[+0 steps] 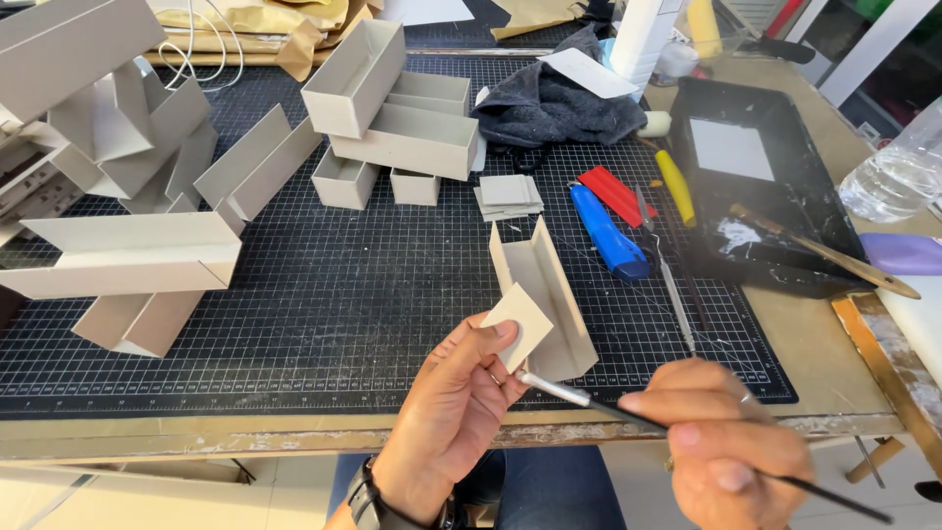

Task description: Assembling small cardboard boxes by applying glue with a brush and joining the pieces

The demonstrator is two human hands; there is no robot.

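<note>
**Cardboard square and brush over the mat's near edge**

The cutting mat (324,294) is lying under a folded cardboard channel (545,285). My left hand (446,412) is pinching the cardboard square (518,322); my right hand (731,451) is gripping the thin brush (589,397), tip just below the square.

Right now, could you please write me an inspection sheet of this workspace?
Surface: black gridded cutting mat on a worn table.
Job's things: small grey card square pinched in left hand; thin brush in right hand, tip near the square; folded card channel behind.
Clutter: grey card boxes, blue knife, red tool, black tray, dark cloth.
Hands: both closed on their things.
Cables: white cord, far left.
Surroundings: clear bottle at right.
</note>
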